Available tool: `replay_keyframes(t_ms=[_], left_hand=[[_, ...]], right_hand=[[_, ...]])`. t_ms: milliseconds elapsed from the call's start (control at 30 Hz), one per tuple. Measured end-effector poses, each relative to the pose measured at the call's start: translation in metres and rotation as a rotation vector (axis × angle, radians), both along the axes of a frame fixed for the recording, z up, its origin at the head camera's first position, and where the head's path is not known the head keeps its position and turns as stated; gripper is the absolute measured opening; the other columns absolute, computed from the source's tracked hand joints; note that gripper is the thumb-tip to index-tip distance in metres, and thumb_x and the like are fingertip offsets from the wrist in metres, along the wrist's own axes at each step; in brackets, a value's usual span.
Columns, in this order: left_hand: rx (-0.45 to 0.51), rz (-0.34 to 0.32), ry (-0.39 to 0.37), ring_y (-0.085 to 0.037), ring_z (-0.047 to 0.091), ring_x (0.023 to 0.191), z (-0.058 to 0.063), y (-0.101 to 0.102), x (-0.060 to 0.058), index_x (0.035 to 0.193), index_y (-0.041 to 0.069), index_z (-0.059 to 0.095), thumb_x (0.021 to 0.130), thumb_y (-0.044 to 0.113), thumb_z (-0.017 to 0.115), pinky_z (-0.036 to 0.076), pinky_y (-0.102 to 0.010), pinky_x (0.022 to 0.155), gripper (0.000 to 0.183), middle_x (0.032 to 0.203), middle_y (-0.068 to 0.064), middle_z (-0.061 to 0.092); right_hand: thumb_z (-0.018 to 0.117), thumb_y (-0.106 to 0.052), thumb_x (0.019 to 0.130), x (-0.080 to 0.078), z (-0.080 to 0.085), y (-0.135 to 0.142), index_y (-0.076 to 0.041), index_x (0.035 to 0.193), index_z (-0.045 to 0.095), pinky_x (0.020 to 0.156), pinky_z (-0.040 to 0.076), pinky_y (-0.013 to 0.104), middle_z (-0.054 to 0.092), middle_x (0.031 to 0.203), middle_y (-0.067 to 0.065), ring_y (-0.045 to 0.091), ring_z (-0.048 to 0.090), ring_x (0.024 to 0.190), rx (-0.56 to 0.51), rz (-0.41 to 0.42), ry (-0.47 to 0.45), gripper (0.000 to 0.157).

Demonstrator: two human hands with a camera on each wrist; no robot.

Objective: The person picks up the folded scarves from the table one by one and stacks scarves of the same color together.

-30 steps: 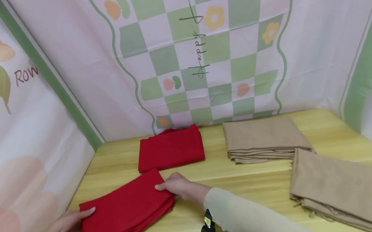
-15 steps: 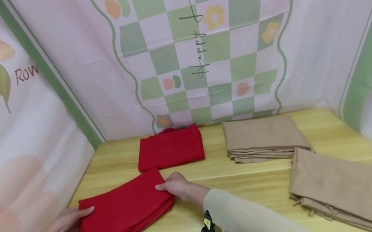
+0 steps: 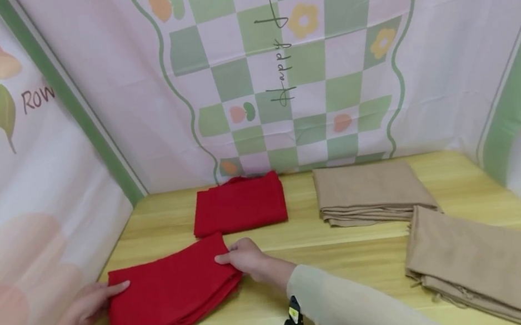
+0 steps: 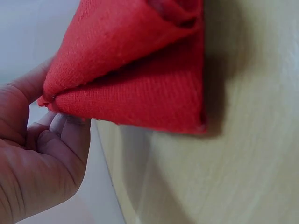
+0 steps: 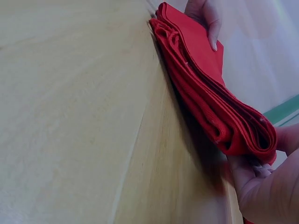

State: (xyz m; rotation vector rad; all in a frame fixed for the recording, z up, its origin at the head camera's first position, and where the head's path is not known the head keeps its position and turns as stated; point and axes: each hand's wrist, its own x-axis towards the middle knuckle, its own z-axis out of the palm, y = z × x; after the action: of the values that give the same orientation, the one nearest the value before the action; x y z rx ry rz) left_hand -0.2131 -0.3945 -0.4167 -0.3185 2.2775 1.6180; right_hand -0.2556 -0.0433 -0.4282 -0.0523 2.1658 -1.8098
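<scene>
A folded red cloth [image 3: 173, 290] stretches between both hands at the front left of the table. My left hand [image 3: 87, 307] pinches its left end, the thumb on top and the fingers underneath. In the left wrist view, the layers gather where that hand [image 4: 46, 149] grips them, and the cloth casts a shadow on the wood. At the other end my right hand [image 3: 250, 259] holds the far right corner, thumb over the top. The right wrist view shows several stacked layers along the cloth's side [image 5: 210, 107], with fingers of the right hand [image 5: 271, 186] beneath them.
Another folded red cloth [image 3: 239, 205] lies behind, near the back wall. To the right are a folded beige cloth [image 3: 371, 191] and a second beige one [image 3: 497, 256], close together at a corner. Printed fabric [image 3: 272, 71] encloses the wooden table [image 3: 356, 260] at the back and sides.
The left end of the red cloth has shifted slightly away from me, together with my left hand. My right hand keeps its grip nearly in place. The other cloths stay put.
</scene>
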Motion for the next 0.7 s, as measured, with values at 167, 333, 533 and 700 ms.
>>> replay_keyframes(t_ms=[167, 333, 533, 700], left_hand=[[-0.01, 0.005, -0.002, -0.012, 0.066, 0.072, 0.007, 0.001, 0.0, 0.096, -0.002, 0.068, 0.096, 0.025, 0.062, 0.054, -0.028, 0.068, 0.028, 0.079, -0.002, 0.07], [0.001, -0.016, -0.005, -0.013, 0.067, 0.078, 0.012, 0.002, -0.002, 0.113, -0.011, 0.061, 0.097, 0.028, 0.06, 0.055, -0.03, 0.073, 0.042, 0.086, -0.003, 0.071], [-0.02, -0.028, 0.005, -0.013, 0.066, 0.083, 0.019, 0.007, -0.008, 0.127, -0.016, 0.049, 0.098, 0.03, 0.058, 0.054, -0.031, 0.076, 0.055, 0.093, -0.002, 0.071], [-0.041, -0.028, 0.009, -0.014, 0.066, 0.087, 0.025, 0.012, -0.012, 0.134, -0.02, 0.037, 0.098, 0.033, 0.059, 0.054, -0.032, 0.08, 0.068, 0.098, -0.003, 0.069]], right_hand=[[0.075, -0.015, 0.085, 0.003, 0.004, 0.0, -0.001, 0.086, 0.072, 0.06, 0.043, 0.022, 0.062, 0.07, 0.0, 0.01, 0.053, 0.062, -0.005, 0.0, 0.008, 0.015], [0.075, -0.015, 0.085, 0.005, 0.009, 0.002, -0.001, 0.083, 0.071, 0.058, 0.043, 0.022, 0.061, 0.068, 0.0, 0.01, 0.051, 0.061, -0.009, 0.0, 0.014, 0.015], [0.074, -0.016, 0.085, 0.003, 0.014, 0.006, -0.001, 0.083, 0.072, 0.058, 0.044, 0.022, 0.062, 0.067, 0.0, 0.01, 0.053, 0.059, -0.025, 0.002, 0.018, 0.015], [0.074, -0.016, 0.085, 0.002, 0.017, 0.011, -0.001, 0.086, 0.072, 0.056, 0.044, 0.022, 0.063, 0.066, 0.0, 0.009, 0.054, 0.057, -0.039, -0.006, 0.018, 0.015]])
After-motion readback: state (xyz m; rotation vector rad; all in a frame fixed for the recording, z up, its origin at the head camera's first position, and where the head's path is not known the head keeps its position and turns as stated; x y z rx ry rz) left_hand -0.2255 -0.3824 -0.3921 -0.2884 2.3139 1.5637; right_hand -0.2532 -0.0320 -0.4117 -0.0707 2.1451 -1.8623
